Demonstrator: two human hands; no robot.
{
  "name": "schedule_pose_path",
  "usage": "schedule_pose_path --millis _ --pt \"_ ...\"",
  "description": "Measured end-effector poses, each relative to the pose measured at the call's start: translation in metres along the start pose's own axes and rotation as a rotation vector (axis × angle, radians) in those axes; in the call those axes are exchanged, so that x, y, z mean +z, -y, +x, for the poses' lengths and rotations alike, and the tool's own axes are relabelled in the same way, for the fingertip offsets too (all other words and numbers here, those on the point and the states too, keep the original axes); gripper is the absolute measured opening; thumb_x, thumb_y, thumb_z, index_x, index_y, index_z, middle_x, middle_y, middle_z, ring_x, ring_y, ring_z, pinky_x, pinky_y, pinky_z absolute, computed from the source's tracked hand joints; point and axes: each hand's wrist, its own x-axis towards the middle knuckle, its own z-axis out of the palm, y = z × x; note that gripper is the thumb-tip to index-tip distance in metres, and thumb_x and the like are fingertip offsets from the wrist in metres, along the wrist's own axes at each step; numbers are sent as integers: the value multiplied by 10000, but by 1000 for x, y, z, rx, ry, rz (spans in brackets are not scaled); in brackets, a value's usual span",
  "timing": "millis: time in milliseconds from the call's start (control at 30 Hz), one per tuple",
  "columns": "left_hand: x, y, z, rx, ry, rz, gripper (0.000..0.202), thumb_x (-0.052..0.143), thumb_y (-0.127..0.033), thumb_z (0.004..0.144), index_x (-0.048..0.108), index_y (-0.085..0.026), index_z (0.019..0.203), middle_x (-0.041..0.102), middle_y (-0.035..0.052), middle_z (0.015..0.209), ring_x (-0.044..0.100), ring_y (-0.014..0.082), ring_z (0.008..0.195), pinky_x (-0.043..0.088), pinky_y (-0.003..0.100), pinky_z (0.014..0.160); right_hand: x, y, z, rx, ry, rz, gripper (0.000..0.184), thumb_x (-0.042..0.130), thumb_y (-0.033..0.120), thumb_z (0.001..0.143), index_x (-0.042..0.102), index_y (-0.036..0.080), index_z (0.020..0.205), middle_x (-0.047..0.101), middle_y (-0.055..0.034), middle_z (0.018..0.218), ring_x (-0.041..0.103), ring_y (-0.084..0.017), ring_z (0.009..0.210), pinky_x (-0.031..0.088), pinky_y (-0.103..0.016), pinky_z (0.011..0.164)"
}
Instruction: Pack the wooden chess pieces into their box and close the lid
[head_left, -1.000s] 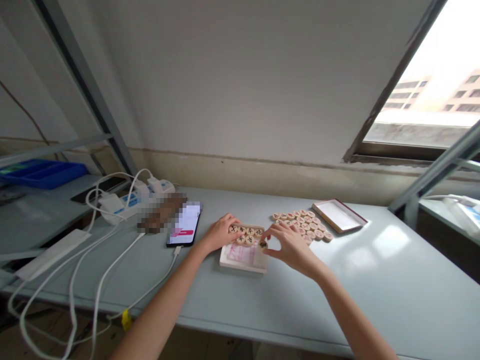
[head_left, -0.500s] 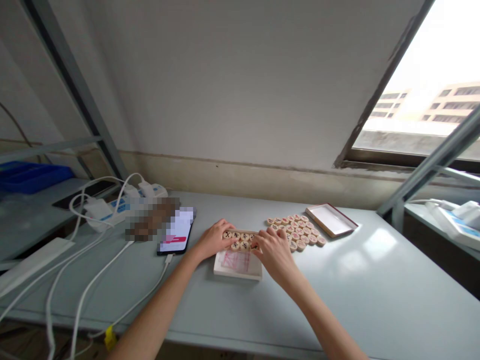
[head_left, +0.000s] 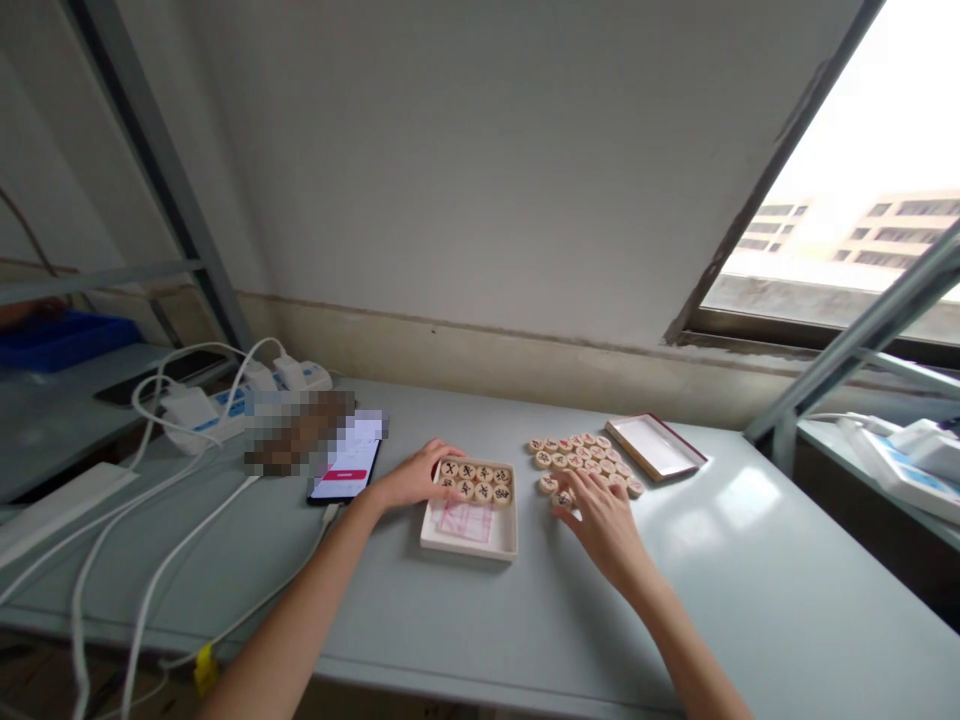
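Round wooden Chinese chess pieces (head_left: pixel 484 483) sit packed in rows in the upper part of a shallow white box (head_left: pixel 469 545), above a pink-printed paper (head_left: pixel 465 521). My left hand (head_left: pixel 416 477) rests at the box's left side, its fingertips on the nearest pieces. A loose cluster of similar pieces (head_left: pixel 581 458) lies on the grey table (head_left: pixel 750 600) to the right. My right hand (head_left: pixel 604 525) reaches over that cluster, its fingertips at a piece near the cluster's lower left. Its fingers hide part of the cluster. The box's lid (head_left: pixel 656 447) lies beyond the cluster.
A smartphone (head_left: pixel 345 470) on a cable lies left of the box. Beyond it are a pixelated object (head_left: pixel 300 432) and a power strip (head_left: pixel 225 412) with white chargers. White cables trail over the table's left part. Metal shelf uprights stand at both sides.
My right hand has moved right, off the box and onto the loose pieces. The box is now uncovered on its right side. The view has shifted slightly.
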Motion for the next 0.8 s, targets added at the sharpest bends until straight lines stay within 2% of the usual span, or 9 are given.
schedule_pose_path --millis 133,233,333,400,500,600,700,800 --pt "1 1 0 2 -8 -21 527 675 -367 580 517 -195 1052 445 39 1041 474 179 973 380 266 859 3 -4 -7 17 -10 86 150 513 209 749 555 220 893 596 -54 953 521 -231 899 341 -344 711" --pt "-1 2 1 3 -3 -30 528 674 -368 586 522 -194 1061 460 45 1048 472 182 974 378 265 857 -3 4 -5 3 7 218 133 523 229 748 558 225 876 602 -45 912 539 -212 833 358 -344 706" --pt "-4 1 1 11 -5 -41 408 555 -400 709 543 -179 1052 498 58 1030 480 175 963 374 261 852 -13 31 8 -63 38 429 173 549 235 740 541 225 912 597 -28 890 542 -170 774 379 -319 713" --pt "-5 1 2 26 -29 -48 344 442 -382 791 556 -170 1036 527 64 1023 476 169 979 355 263 876 -15 55 20 -168 69 530 195 570 204 726 540 225 917 594 -17 890 536 -158 799 383 -302 732" --pt "-7 0 2 32 -42 -48 307 395 -321 818 563 -168 1024 547 64 1032 467 168 1008 324 273 913 -6 89 37 -350 147 583 193 584 146 708 555 206 889 591 -26 919 528 -163 863 387 -287 758" --pt "-9 -1 0 8 -3 -59 310 406 -269 802 544 -163 1059 526 68 1085 443 172 1049 303 283 939 8 108 46 -385 174 527 200 571 110 713 559 187 897 555 -60 1022 506 -194 952 384 -314 789" --pt "-12 -3 -2 -4 49 -66 360 429 -271 783 504 -151 1114 483 81 1135 412 179 1085 290 290 953 12 106 46 -379 167 492 145 561 118 732 579 182 861 543 -62 1020 501 -198 964 378 -323 796" --pt "-13 -5 -5 -29 103 -57 474 509 -344 736 446 -177 1175 448 77 1131 449 183 1022 348 296 899 3 85 40 -366 105 505 93 530 196 776 595 207 842 556 -37 963 517 -164 910 364 -309 797"
